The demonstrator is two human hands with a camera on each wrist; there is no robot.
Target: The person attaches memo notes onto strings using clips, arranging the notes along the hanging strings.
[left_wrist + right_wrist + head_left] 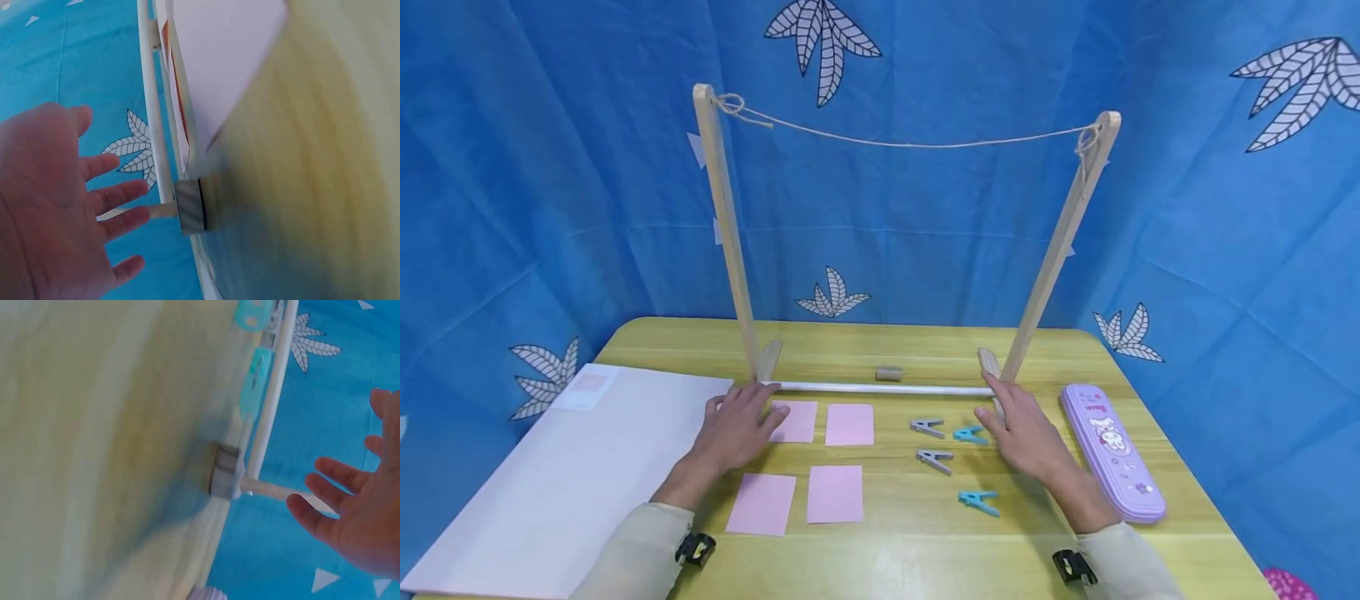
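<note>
Well apart, the two hands reach out to either end of a wooden stand, fingers loose and spread, neither closed around anything. The left hand (733, 427) is near the foot of the left post (726, 217), its thumb overlapping the upper left pink paper square in the head view; the right hand (1028, 432) is near the foot of the right post (1060, 242). Whether any fingertip actually touches the wood, I cannot tell — in both wrist views the fingers are seen across or close to a post, with the contact unclear.

The stand is at the middle of the table (910, 567), toward the back: two posts leaning outward in the head view, a white rod (880, 388) joining them low down, and a thin string (917, 146) knotted to both tops and sagging a little between. A short brown cylinder (889, 374) lies just behind the rod.

On the near side of the rod are four pink paper squares (850, 425) in two rows, and to their right two grey clothespins (934, 461) and two blue clothespins (978, 502). Farther out — a large white sheet (572, 483) on the left, a purple case (1112, 454) on the right, and a blue curtain (925, 67) with white leaves behind
</note>
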